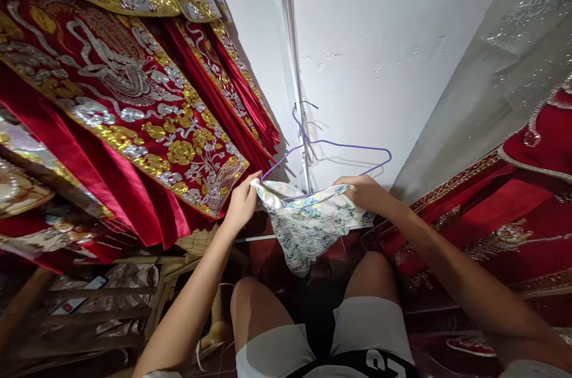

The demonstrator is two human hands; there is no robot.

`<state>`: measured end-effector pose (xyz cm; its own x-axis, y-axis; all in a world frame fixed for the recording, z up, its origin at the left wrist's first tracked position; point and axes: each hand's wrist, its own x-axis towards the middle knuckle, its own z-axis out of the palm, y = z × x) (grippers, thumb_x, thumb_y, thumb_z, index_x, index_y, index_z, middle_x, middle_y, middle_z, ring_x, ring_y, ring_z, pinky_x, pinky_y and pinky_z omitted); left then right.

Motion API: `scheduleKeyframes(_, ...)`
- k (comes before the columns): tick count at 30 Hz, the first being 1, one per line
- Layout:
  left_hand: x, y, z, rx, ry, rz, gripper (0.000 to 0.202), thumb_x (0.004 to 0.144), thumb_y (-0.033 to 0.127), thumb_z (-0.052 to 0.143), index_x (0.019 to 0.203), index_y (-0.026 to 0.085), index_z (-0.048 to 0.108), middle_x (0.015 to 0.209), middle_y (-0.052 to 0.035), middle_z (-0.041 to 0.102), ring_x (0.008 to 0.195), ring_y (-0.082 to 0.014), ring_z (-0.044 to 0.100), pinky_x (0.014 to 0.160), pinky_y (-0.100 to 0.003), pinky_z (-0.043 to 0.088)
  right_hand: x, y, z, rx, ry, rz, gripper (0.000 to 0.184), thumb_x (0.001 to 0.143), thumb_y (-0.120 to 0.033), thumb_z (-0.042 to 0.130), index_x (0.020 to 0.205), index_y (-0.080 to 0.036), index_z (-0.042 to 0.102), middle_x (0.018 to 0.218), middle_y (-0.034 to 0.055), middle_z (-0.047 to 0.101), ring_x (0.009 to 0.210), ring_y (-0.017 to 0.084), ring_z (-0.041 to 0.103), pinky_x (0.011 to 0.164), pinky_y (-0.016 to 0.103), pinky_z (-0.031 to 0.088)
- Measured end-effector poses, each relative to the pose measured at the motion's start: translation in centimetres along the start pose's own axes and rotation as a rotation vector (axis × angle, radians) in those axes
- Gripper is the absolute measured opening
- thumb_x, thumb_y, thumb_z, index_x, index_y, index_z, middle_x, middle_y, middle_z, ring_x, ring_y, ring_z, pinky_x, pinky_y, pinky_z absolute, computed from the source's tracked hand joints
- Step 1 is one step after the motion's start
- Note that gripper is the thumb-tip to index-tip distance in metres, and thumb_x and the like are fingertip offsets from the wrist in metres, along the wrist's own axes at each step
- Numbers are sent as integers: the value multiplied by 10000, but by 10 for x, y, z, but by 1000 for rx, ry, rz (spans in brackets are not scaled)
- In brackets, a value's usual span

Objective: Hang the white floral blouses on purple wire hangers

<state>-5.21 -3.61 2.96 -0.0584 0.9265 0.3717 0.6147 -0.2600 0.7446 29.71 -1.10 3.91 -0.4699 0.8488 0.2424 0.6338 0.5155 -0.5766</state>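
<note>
A pale floral-print garment (308, 232) hangs between my two hands, its top edge stretched sideways and its lower part drooping. My left hand (243, 202) is closed on its upper left corner, beside the left end of a purple hanger (344, 144). At the upper right edge my right hand (364, 192) grips the garment, close to the hanger's right arm. The hanger's lower bar passes along the garment's top opening, and its hook is up by a thin white pole at the wall. Whether my fingers also pinch the hanger wire is hidden.
Red costumes with gold and silver embroidery (179, 127) hang close on the left. More red beaded fabric (504, 235) lies along the right, below clear plastic sheeting (487, 80). A white wall (370, 20) stands ahead. Wooden slats (89, 312) are at lower left.
</note>
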Motion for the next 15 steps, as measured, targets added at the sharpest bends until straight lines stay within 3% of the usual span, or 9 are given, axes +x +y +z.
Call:
scheduleKeyframes(3, 25, 11, -3, -182, -134, -7, 362, 897, 405, 506, 1058, 151, 706, 917, -79, 740, 826, -222, 660, 780, -326, 526, -4, -2, 9, 65, -24, -80, 382, 850, -197, 498, 1099, -205, 788, 967, 66, 803, 579, 161, 581, 604, 284, 427)
scheduleKeyframes(6, 37, 13, -16, -328, -317, -65, 254, 813, 413, 621, 846, 169, 680, 727, -23, 651, 649, -165, 566, 617, -261, 452, -9, -2, 6, 113, 7, -18, 477, 833, -185, 510, 1244, -218, 750, 993, 67, 801, 426, 100, 400, 498, 275, 378)
scheduleKeyframes(8, 37, 12, -24, -407, -367, -128, 250, 767, 420, 669, 783, 171, 650, 660, 2, 591, 582, -139, 505, 555, -244, 396, -11, 2, -5, 154, 131, 93, 640, 808, -165, 509, 1432, -249, 626, 977, 49, 791, 418, 95, 378, 464, 264, 368)
scheduleKeyframes(11, 34, 10, -30, -437, -331, -214, 242, 707, 406, 671, 716, 170, 619, 598, 18, 539, 536, -129, 466, 518, -241, 363, -3, 19, -27, 152, 384, 198, 818, 787, -182, 555, 1592, -224, 414, 879, 38, 760, 526, 141, 519, 527, 268, 438)
scheduleKeyframes(13, 35, 7, -29, -378, -264, -243, 253, 690, 411, 657, 732, 162, 636, 624, 1, 581, 579, -158, 530, 552, -261, 425, 10, 34, -42, 110, 451, 171, 735, 779, -214, 591, 1511, -169, 537, 900, 71, 757, 718, 202, 636, 646, 296, 497)
scheduleKeyframes(15, 40, 5, -26, -302, -176, -238, 342, 715, 473, 647, 814, 147, 679, 689, -36, 653, 664, -213, 619, 621, -316, 508, 24, 48, -54, 116, 379, 127, 483, 789, -259, 596, 1231, -142, 750, 919, 91, 761, 862, 248, 669, 725, 318, 511)
